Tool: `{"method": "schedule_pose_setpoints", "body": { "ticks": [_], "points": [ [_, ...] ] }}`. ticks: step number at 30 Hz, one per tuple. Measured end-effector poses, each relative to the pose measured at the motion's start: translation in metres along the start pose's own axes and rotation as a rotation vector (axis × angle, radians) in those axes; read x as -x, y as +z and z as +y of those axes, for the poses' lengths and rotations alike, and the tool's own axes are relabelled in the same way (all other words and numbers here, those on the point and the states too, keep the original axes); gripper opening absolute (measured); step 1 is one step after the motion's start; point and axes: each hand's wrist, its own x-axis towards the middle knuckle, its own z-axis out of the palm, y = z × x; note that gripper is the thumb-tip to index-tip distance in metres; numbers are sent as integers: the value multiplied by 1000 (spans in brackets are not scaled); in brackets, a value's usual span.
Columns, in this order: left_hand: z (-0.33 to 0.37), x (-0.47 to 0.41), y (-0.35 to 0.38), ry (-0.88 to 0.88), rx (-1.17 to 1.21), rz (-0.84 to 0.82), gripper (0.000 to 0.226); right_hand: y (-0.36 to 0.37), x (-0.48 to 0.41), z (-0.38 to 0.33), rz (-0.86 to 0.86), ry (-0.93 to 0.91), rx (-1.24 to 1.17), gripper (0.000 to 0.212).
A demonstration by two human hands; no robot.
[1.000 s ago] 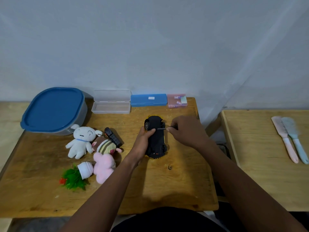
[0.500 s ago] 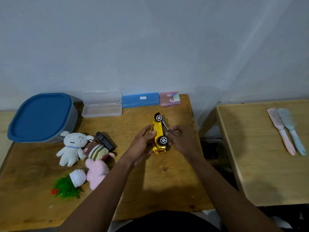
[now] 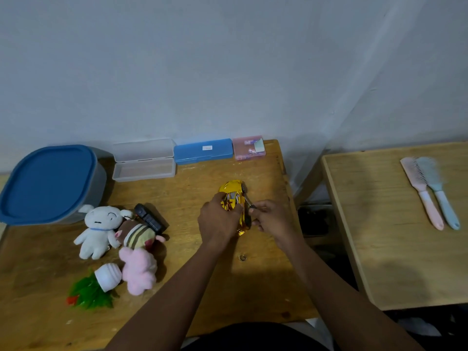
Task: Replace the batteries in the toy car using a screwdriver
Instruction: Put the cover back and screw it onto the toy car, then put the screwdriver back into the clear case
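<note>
The toy car [image 3: 231,189] sits mid-surface, just off the wooden surface [image 3: 228,287], rolled onto its side. The gold roof faces the left hand [image 3: 217,221] and the wheels face right. That hand grips the body, fingers curled over the roof, and I'd say that's to brace the car and turn its underside toward the tool. The right hand [image 3: 273,219] is close beside the wheels, fingers pinching the handle of a slim screwdriver [image 3: 249,202], with the shaft angled up toward the chassis. It looks like work on the battery cover, though whether loosening or tightening I can't judge.

The underside faces away from us, so the cover, the screw and the batteries are all out of sight, and the driver's tip is lost against the car. A tiny round thing [image 3: 242,257] lies nearer the person; it may be a screw, but it's too small to tell. A dark remote [image 3: 149,218] rests by the plush toys [image 3: 101,230] on the left, half tucked behind them.
</note>
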Motion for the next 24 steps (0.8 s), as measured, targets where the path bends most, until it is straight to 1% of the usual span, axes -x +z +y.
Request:
{"method": "schedule_pose_setpoints", "body": {
  "ticks": [2,6,10,13,15,19,24],
  "points": [
    [2,1,2,26,-97,6,56,-1,0,2,27,-6,8,10],
    [2,-1,7,60,-232,-10,70,-5,3,4,112,-33,38,10],
    [-2,-2,13,66,-216,2,77,-7,2,6,183,-64,50,12],
    [-4,-2,14,72,-220,8,79,-6,3,0,200,-63,4,15],
    [-5,-2,10,73,-227,13,80,-4,3,-7,199,-64,-11,17],
    [-15,-10,-6,64,-160,29,71,6,3,-26,133,-93,-26,22],
    [-38,-37,-46,64,-129,17,64,43,-9,-49,85,-190,134,30]
  ]
}}
